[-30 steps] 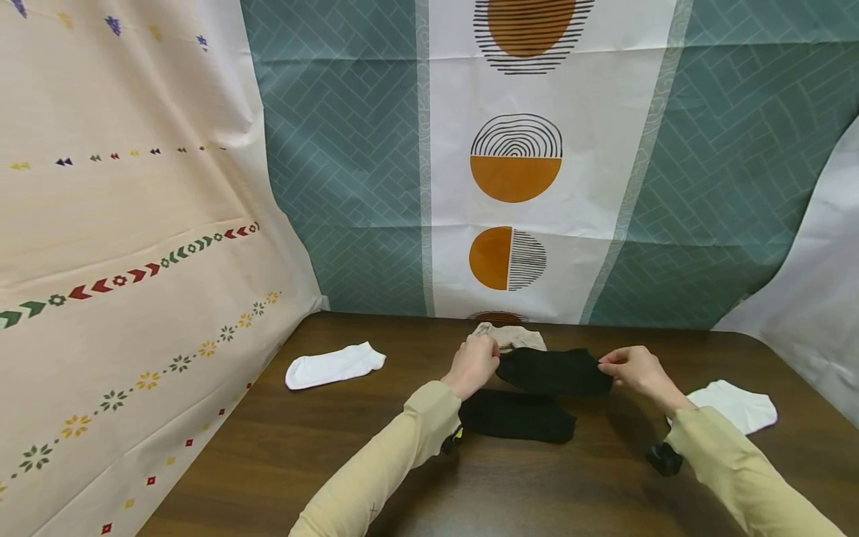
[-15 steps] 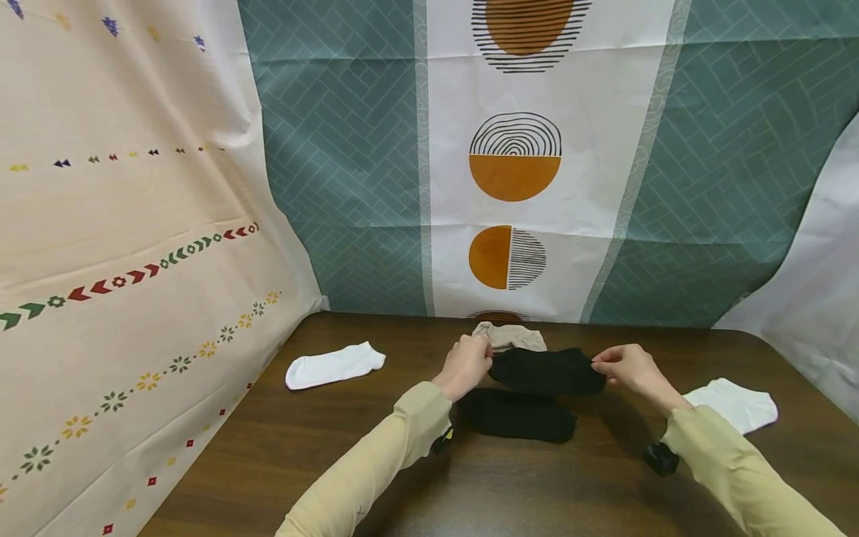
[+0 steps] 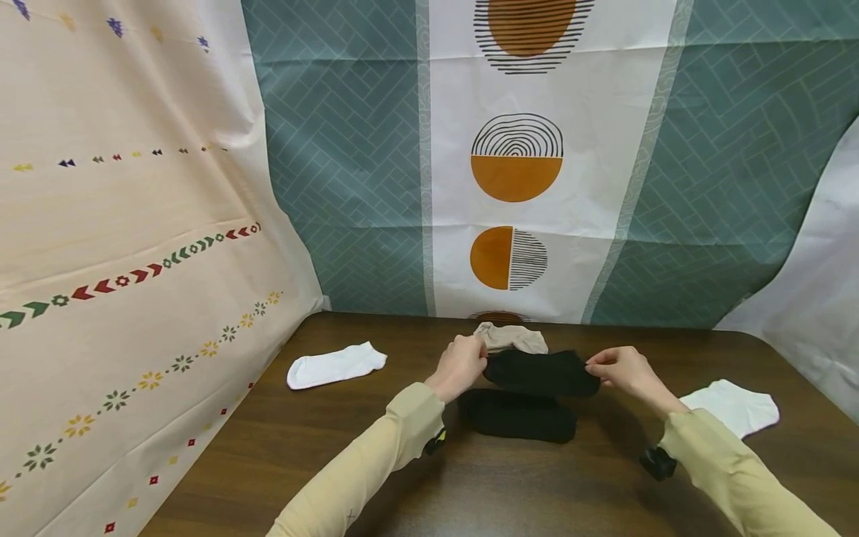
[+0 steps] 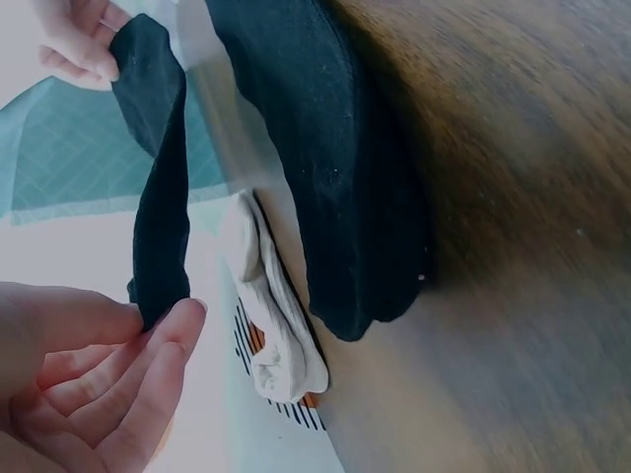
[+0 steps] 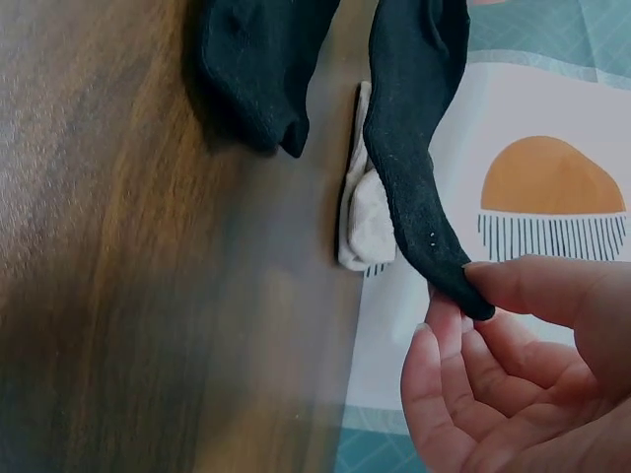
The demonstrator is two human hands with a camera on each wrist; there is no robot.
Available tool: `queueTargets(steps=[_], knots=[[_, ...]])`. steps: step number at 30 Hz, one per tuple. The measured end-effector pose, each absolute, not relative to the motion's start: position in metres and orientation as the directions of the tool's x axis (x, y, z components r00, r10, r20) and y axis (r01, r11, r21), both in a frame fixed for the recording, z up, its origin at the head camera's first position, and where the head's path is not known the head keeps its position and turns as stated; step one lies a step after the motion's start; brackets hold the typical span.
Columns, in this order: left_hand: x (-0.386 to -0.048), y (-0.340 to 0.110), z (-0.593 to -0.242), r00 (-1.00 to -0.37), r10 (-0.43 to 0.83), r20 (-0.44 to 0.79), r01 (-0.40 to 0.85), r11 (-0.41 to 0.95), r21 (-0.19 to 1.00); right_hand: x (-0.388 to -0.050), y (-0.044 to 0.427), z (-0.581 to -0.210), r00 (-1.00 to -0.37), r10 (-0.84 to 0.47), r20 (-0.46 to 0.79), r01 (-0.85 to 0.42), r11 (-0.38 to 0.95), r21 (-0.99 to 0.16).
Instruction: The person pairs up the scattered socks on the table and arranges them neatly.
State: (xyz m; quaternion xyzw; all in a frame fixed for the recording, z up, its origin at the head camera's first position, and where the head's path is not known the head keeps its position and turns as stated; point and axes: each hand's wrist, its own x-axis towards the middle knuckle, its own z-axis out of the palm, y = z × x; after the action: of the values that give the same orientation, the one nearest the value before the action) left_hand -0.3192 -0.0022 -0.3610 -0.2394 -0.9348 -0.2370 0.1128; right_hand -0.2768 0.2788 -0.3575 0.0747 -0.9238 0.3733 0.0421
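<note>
A black sock [image 3: 542,372] hangs stretched between both hands above the table. My left hand [image 3: 459,368] pinches its left end, and my right hand [image 3: 629,375] pinches the right end between thumb and fingers. In the left wrist view the held sock [image 4: 163,212] runs from the left hand [image 4: 99,379] up to the other hand. The right wrist view has its tip [image 5: 463,286] between the right thumb and fingers [image 5: 523,355]. Nearer the person, a second black sock [image 3: 520,416] lies flat on the wood. Behind the held one is a beige sock [image 3: 511,338].
A white sock [image 3: 335,365] lies on the table's left side, and another white sock [image 3: 733,406] at the right, partly behind the right forearm. Patterned cloths [image 3: 349,186] hang along the back and left edges of the brown table [image 3: 510,492].
Both hands have shifted slightly to the left, carrying the held black sock with them. The other socks stay where they were.
</note>
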Motion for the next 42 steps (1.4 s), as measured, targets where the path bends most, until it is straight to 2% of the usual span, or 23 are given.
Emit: queueTargets(steps=[9, 27, 42], knots=[[-0.321, -0.009, -0.364, -0.864, 0.388, 0.319, 0.492, 0.782, 0.381, -0.280, 0.277, -0.362, -0.970, -0.151, 0.192, -0.243, 0.668, -0.704], [-0.317, -0.020, -0.359, -0.867, 0.399, 0.298, 0.494, 0.764, 0.415, -0.274, 0.261, -0.361, -0.990, -0.083, 0.116, -0.142, 0.638, -0.757], [-0.312, -0.025, -0.357, -0.870, 0.398, 0.291, 0.489, 0.770, 0.410, -0.270, 0.256, -0.361, -0.991, -0.091, 0.097, -0.133, 0.636, -0.760]])
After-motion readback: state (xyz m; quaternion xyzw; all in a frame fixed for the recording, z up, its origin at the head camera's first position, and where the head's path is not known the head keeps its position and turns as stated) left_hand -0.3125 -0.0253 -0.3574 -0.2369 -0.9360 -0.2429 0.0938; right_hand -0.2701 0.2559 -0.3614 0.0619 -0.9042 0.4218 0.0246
